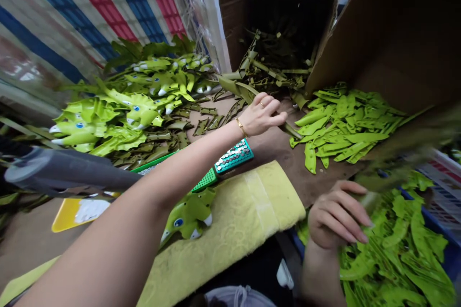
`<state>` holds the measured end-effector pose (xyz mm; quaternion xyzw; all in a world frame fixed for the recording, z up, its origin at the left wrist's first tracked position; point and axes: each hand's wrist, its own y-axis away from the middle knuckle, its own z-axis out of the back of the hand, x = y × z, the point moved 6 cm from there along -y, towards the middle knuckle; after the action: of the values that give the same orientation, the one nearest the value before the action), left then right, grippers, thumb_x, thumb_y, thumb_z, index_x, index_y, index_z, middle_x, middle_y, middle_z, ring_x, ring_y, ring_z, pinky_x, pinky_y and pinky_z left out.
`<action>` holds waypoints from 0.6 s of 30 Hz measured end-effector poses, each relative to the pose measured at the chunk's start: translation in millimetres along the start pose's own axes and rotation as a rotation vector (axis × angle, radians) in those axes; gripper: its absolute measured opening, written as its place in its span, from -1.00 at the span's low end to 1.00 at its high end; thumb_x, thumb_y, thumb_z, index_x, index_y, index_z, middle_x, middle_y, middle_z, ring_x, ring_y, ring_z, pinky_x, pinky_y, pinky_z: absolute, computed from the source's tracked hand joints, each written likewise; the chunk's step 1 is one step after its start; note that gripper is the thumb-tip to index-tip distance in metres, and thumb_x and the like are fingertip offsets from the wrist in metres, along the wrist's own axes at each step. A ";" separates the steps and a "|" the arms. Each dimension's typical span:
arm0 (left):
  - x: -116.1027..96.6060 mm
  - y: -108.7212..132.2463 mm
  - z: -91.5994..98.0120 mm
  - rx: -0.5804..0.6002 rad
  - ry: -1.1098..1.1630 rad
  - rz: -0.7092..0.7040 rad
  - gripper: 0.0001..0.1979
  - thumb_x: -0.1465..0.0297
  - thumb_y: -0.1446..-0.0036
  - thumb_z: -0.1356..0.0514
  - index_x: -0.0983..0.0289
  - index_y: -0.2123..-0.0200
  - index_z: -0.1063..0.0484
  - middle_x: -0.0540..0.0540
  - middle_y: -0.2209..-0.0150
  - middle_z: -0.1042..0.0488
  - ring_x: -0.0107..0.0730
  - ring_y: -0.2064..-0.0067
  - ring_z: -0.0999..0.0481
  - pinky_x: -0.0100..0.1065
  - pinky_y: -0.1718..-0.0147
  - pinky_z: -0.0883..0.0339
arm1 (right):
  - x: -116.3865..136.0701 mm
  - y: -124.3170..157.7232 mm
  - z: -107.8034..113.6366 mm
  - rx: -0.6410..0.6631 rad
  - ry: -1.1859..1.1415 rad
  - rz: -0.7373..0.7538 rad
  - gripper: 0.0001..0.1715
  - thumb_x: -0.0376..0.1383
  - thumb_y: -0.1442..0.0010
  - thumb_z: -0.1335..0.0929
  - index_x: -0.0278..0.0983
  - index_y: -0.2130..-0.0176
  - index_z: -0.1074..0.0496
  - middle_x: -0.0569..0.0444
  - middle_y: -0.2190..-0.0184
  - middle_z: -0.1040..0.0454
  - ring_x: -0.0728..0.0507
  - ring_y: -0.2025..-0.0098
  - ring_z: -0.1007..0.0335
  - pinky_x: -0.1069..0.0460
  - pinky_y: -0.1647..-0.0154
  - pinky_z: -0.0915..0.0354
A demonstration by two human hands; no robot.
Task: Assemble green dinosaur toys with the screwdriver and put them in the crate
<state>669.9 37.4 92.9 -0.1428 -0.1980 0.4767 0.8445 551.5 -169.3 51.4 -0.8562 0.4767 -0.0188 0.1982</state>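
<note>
My left hand (pixel 262 114) reaches far across the table, fingers curled round a dark olive plastic strip (pixel 290 130) that lies beside a heap of bright green flat pieces (pixel 342 129). My right hand (pixel 338 218) hangs low at the right with fingers bent, over a blue bin (pixel 437 230) full of green plastic parts (pixel 396 254). A blurred green piece (pixel 374 192) sits at its fingertips; whether it is held I cannot tell. A green toy dinosaur head (pixel 187 216) lies on a yellow towel (pixel 245 211) under my left forearm.
A pile of green dinosaur heads (pixel 137 100) fills the left of the table. A tipped cardboard box (pixel 284 9) spills olive strips (pixel 273 67); a second box (pixel 406 33) stands right. A teal sequinned object (pixel 234 156), a grey tube (pixel 65 170) and a yellow card (pixel 68 213) lie near.
</note>
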 end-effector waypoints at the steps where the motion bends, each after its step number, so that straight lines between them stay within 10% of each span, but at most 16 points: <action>1: 8.2 -1.3 -0.7 0.015 -0.013 0.006 -0.60 0.46 -0.32 0.16 0.08 0.05 -0.43 0.11 0.09 -0.44 -0.28 -0.03 -0.39 -0.02 -0.18 -0.15 | 6.1 0.5 -1.0 -0.072 0.188 0.094 -0.71 -0.44 -0.25 -0.26 -0.16 0.06 -0.36 0.29 0.51 -0.44 0.13 0.59 -0.36 0.20 0.53 -0.39; 4: 31.4 -17.9 4.5 0.061 -0.026 0.030 -0.60 0.46 -0.31 0.13 0.11 -0.02 -0.42 0.11 -0.10 -0.37 -0.22 -0.24 -0.26 0.03 -0.27 -0.01 | 9.2 0.4 14.1 -0.424 0.732 0.151 -0.69 -0.36 -0.09 -0.43 -0.15 0.13 -0.44 0.25 0.52 -0.47 0.07 0.53 -0.39 0.11 0.44 -0.42; 9: 32.2 -16.2 45.5 0.127 -0.068 0.299 -0.65 0.52 -0.25 0.04 0.25 0.01 -0.43 0.23 -0.27 -0.22 -0.07 -0.33 -0.12 0.24 -0.30 0.15 | -14.8 -6.4 53.5 -0.682 0.979 -0.035 -0.68 -0.16 0.01 -0.50 -0.15 0.22 -0.45 0.18 0.44 -0.53 -0.03 0.39 -0.46 -0.02 0.30 -0.42; 15: -48.9 164.0 95.3 0.232 -0.048 0.639 -0.67 0.16 -0.29 -0.05 0.28 0.19 -0.44 0.23 0.22 -0.51 -0.06 0.17 -0.49 -0.03 0.14 -0.42 | -17.9 -4.6 72.5 -0.645 1.076 -0.083 -0.63 -0.15 -0.03 -0.47 -0.10 0.15 -0.38 0.16 0.37 -0.58 -0.11 0.32 -0.52 -0.12 0.24 -0.43; 18: -72.9 254.9 98.9 0.289 -0.108 0.854 -0.59 0.10 -0.26 -0.07 0.34 0.11 -0.43 0.36 0.10 -0.47 0.10 0.03 -0.46 0.07 0.07 -0.40 | -23.3 -2.8 75.5 -0.618 1.135 -0.134 -0.63 -0.14 -0.05 -0.47 -0.12 0.14 -0.38 0.15 0.37 -0.59 -0.10 0.35 -0.53 -0.12 0.23 -0.44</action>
<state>398.5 108.3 56.0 -0.0671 -0.0964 0.8120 0.5717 557.8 -124.6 -13.5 -0.7586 0.4362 -0.3428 -0.3417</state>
